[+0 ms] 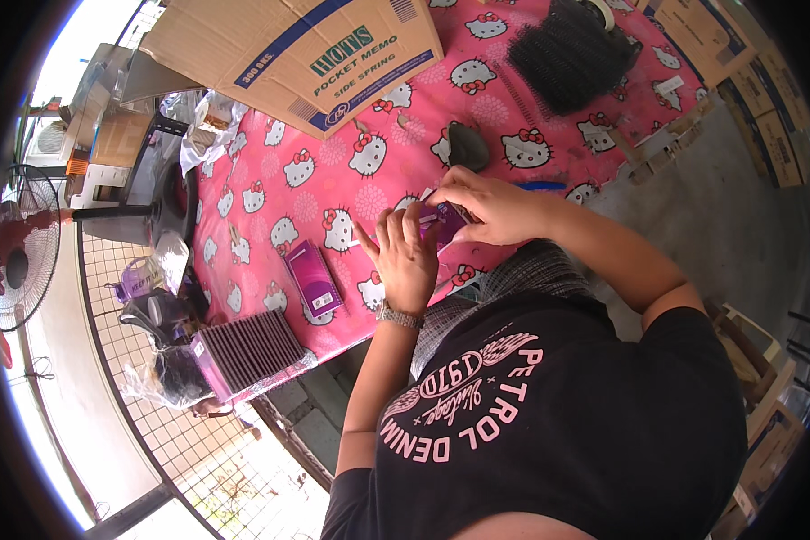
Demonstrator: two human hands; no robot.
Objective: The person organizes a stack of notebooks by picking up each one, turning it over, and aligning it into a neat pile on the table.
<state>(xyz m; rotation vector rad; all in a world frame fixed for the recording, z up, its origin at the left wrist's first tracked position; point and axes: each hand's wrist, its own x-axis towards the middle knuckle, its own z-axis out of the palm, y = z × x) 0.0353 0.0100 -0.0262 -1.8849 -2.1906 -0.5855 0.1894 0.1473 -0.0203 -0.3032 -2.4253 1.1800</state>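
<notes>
Both hands work over the pink patterned counter (270, 193). Left hand (407, 261) and right hand (486, 205) each have their grip closed on one small purple booklet (447, 219), apparently a notepad. A second purple booklet (313, 279) lies just left, flat.
</notes>
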